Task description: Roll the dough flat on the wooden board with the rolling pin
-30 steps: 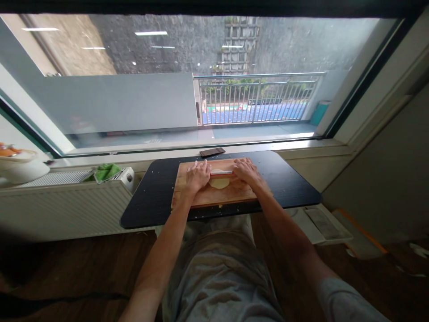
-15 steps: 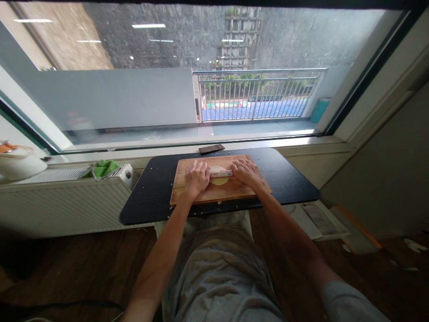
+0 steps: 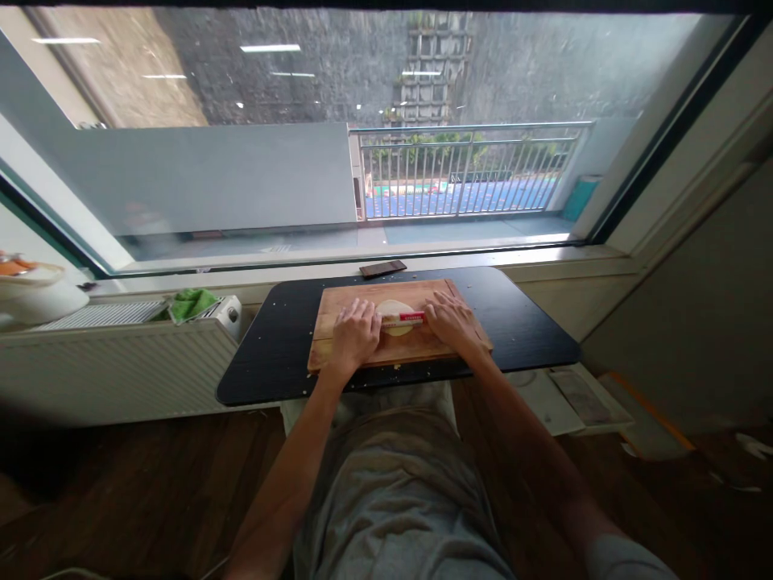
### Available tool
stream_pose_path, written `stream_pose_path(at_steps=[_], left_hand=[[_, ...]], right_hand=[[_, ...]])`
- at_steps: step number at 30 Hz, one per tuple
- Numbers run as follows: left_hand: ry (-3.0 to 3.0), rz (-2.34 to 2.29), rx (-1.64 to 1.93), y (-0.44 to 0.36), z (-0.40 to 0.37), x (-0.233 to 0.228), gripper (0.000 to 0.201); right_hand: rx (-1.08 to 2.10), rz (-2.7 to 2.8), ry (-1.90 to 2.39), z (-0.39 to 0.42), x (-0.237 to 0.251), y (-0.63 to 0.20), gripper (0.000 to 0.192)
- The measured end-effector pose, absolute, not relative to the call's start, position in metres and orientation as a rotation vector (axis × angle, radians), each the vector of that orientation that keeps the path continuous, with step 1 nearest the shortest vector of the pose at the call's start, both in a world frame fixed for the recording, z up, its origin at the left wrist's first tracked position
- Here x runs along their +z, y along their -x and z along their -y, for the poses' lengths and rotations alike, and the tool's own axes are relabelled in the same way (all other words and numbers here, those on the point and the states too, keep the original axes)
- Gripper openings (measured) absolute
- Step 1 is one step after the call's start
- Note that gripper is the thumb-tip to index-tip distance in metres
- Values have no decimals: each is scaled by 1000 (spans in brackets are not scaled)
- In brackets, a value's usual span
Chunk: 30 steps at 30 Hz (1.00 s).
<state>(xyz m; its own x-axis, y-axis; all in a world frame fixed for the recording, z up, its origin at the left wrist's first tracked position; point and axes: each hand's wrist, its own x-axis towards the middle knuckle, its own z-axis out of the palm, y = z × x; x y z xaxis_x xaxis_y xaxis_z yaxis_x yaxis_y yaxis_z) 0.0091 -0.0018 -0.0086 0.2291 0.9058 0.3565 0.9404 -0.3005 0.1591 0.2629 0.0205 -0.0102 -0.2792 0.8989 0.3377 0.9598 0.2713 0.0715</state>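
Observation:
A wooden cutting board [image 3: 338, 300] lies on a small black table [image 3: 283, 338]. On the board sits a flat round of pale dough [image 3: 392, 308]. A thin rolling pin with a red band [image 3: 403, 320] lies across the near part of the dough. My left hand [image 3: 356, 332] presses flat on the pin's left end, and my right hand [image 3: 450, 321] presses on its right end. Both palms cover the pin's ends.
A dark phone [image 3: 382, 268] lies on the sill behind the table. A green cloth [image 3: 188, 304] rests on the white radiator [image 3: 109, 362] at left, with a white bowl [image 3: 36, 294] farther left. Flat trays [image 3: 573, 399] lie on the floor at right. Crumbs dot the table.
Both hands have drawn the rolling pin toward me across the dough, from its far edge to its near part. More of the dough now shows beyond the pin.

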Motion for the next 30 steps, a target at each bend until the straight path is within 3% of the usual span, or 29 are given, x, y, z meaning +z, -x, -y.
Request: stream_pose_path(at_steps=[5,15,24,30], left_hand=[[2380,1810,-579,-8,5,-9,57],[2376,1895,-518,-12,-46,7,55],[2387,1801,-587,-9,-1,-10,61],[2389,1795,-537,-10,-28,-2,59]], right_hand=[[-367,2337,1730,-15,-5,-264,44],[-287,2262,1781,-82,-10,-265,54],[-367,2235,1736,-24,-15,-262,50],[-344,2294,1802,-38,-6,-257,48]])
